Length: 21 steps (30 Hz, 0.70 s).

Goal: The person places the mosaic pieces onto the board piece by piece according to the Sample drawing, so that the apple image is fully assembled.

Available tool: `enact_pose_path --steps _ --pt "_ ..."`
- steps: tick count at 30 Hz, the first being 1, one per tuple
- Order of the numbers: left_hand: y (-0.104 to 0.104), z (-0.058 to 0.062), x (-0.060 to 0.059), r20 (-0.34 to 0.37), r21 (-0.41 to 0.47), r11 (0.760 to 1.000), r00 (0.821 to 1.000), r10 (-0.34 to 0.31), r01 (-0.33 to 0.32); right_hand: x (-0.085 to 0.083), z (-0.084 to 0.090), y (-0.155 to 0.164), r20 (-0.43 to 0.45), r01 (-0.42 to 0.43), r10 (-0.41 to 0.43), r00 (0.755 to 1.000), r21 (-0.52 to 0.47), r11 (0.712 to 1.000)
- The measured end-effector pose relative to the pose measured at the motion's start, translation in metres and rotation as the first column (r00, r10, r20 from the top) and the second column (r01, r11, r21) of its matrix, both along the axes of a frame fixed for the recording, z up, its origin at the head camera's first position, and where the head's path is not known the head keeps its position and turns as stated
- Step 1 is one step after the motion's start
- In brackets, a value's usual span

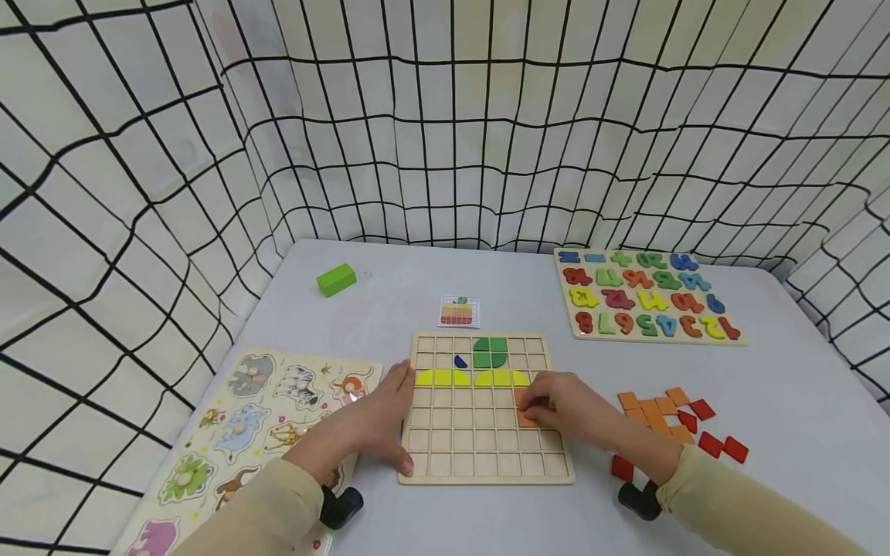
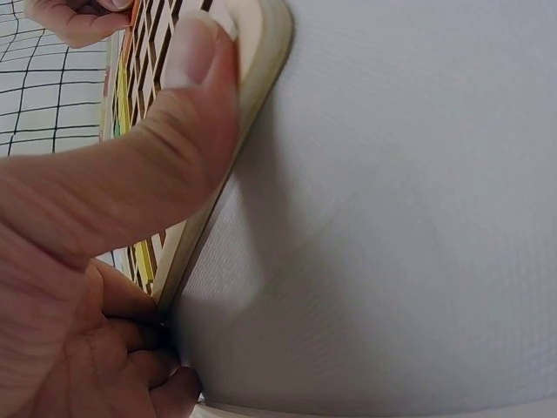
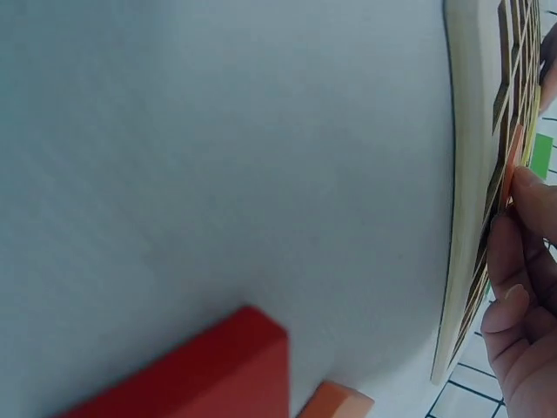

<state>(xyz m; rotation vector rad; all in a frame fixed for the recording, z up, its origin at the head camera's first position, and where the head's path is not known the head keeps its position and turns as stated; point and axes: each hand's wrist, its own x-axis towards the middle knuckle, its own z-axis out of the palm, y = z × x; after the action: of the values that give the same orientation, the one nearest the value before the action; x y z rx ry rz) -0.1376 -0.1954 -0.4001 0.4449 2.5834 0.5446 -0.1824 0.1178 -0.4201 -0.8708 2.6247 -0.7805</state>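
A wooden grid board (image 1: 455, 442) lies in front of me, with green, yellow and blue pieces in its upper rows. My left hand (image 1: 378, 417) rests along its left edge, fingers and thumb spread wide. In the left wrist view, the thumb (image 2: 187, 113) presses the rim at the near corner. At the right side of the board, my right hand (image 1: 573, 405) pinches an orange square tile (image 3: 513, 165) over the cells below the yellow half-circles (image 1: 502, 378). Orange shows in two adjoining cells there, partly hidden by the fingers.
Loose orange tiles (image 1: 652, 411) and red tiles (image 1: 710, 443) lie right of the board. A picture card (image 1: 459, 311) sits behind it. Around it are an animal puzzle (image 1: 281, 409), a number puzzle (image 1: 650, 297) and a green block (image 1: 337, 279). Black netting (image 1: 452, 121) surrounds the table.
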Motion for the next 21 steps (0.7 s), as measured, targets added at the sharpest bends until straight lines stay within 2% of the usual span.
enact_pose_path --steps 4,9,18,21 --pt "0.002 0.000 0.000 -0.001 0.003 1.000 1.000 0.003 -0.003 0.002 0.000 0.001 -0.023 -0.004 0.004 1.000 0.000 1.000" --pt "0.003 -0.001 0.000 0.009 0.011 1.000 1.000 0.011 -0.011 0.002 0.003 0.010 -0.018 0.039 -0.039 0.999 -0.009 0.999" --pt "0.001 0.000 -0.001 0.008 -0.011 1.000 1.000 -0.003 0.003 -0.007 0.018 0.075 -0.059 0.179 -0.175 0.983 0.078 0.981" --pt "0.001 0.001 -0.001 0.010 -0.004 1.000 1.000 -0.004 0.004 -0.003 0.019 0.092 -0.001 0.169 -0.170 0.985 0.097 0.981"
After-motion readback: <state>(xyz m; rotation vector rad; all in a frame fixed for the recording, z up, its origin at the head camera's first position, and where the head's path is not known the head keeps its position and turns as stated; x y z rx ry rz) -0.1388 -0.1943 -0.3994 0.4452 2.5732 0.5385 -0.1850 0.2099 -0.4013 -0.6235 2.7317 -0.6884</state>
